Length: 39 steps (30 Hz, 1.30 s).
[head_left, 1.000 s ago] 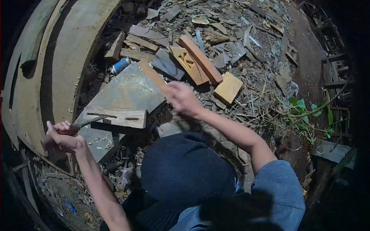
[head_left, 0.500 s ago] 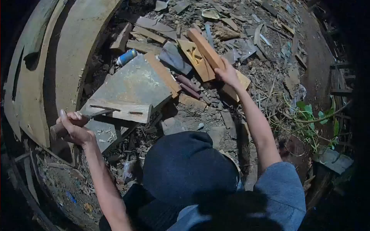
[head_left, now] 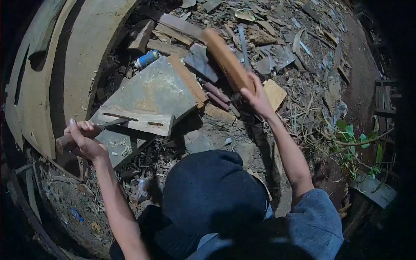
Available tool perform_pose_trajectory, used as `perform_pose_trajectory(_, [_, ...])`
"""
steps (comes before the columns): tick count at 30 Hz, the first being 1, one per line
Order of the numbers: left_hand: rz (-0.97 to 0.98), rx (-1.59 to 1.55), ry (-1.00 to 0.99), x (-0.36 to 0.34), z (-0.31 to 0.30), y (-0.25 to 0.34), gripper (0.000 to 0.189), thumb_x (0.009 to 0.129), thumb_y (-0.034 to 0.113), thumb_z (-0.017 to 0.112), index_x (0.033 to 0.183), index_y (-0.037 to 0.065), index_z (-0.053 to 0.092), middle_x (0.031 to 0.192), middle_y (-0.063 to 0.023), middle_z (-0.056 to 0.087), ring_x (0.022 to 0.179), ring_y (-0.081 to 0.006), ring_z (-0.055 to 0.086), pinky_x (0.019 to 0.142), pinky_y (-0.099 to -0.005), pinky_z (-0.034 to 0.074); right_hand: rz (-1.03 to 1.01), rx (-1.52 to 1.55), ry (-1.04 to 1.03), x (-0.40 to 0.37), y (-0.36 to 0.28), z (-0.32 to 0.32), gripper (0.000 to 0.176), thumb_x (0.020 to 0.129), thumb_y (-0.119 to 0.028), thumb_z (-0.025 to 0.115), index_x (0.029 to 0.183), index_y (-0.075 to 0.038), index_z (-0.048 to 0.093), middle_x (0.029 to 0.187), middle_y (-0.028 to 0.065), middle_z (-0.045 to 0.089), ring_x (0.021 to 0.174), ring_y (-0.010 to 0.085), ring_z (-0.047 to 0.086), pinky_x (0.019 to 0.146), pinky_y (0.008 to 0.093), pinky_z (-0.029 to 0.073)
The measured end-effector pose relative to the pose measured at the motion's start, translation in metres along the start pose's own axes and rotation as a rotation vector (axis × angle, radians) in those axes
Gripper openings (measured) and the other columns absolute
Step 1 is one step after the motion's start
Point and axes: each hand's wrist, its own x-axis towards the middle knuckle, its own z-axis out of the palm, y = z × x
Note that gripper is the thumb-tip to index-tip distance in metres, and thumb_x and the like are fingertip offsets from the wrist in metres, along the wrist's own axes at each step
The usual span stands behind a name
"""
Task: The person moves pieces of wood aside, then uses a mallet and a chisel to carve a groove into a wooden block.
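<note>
Your left hand (head_left: 81, 141) is covering most of the chisel handle (head_left: 60, 145). The wooden block (head_left: 225, 58) in your right hand (head_left: 259, 99) is showing blurred. The dark cloth mass (head_left: 212, 190) is hiding the ground beneath it, and the blue can (head_left: 146, 59) is showing a label too small to read.

Outdoor woodworking spot: offcuts (head_left: 173, 27), shavings (head_left: 116, 152), dirt.
</note>
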Motion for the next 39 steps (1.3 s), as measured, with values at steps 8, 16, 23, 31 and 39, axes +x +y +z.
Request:
perform_pose_trajectory(8, [-0.012,0.045,0.049,-0.009,0.004,0.002,0.022,0.094,0.017,0.057,0.082,0.010,0.042,0.064,-0.0026,0.046,0.058,-0.0122,0.046,0.055,-0.0271,0.042,-0.011,-0.278,-0.336,-0.017,0.000,0.054,0.049,0.091,-0.026,0.059,0.132,-0.003,0.046,0.116,0.0190,0.055,0.111,0.0356,0.051,0.097,0.0398,0.039])
perform_pose_trajectory(16, [-0.042,0.018,0.059,-0.016,-0.001,0.003,0.017,0.097,0.017,0.053,0.088,0.009,0.040,0.069,-0.0021,0.045,0.063,-0.0115,0.046,0.060,-0.0270,0.042,-0.388,-0.699,-0.006,0.096,0.020,0.132,0.060,0.075,-0.001,0.060,0.133,-0.001,0.044,0.115,0.0224,0.054,0.109,0.0379,0.051,0.093,0.0446,0.044])
perform_pose_trajectory(23, [0.016,0.040,0.046,-0.020,-0.002,-0.001,0.018,0.096,0.014,0.054,0.086,0.008,0.041,0.067,-0.0031,0.046,0.061,-0.0126,0.047,0.059,-0.0272,0.042,0.047,-0.327,-0.303,0.120,0.033,0.104,0.066,0.079,-0.019,0.069,0.137,-0.004,0.041,0.131,0.0211,0.048,0.109,0.0357,0.054,0.088,0.0421,0.049])
perform_pose_trajectory(31, [-0.021,-0.060,0.057,-0.014,-0.008,-0.006,0.019,0.096,0.017,0.055,0.086,0.009,0.040,0.067,-0.0016,0.044,0.061,-0.0117,0.045,0.058,-0.0270,0.042,0.763,1.233,-0.430,0.022,-0.021,0.042,0.053,0.097,-0.039,0.043,0.126,0.005,0.048,0.119,0.0203,0.059,0.102,0.0290,0.062,0.084,0.0386,0.052])
perform_pose_trajectory(39, [0.007,-0.072,0.085,-0.021,-0.014,-0.003,0.018,0.094,0.011,0.056,0.082,0.007,0.043,0.065,-0.0030,0.048,0.059,-0.0115,0.047,0.059,-0.0270,0.044,0.367,-0.219,-0.288,0.018,0.032,0.058,0.056,0.093,-0.048,0.050,0.126,-0.002,0.047,0.111,0.0292,0.059,0.104,0.0441,0.059,0.089,0.0454,0.045])
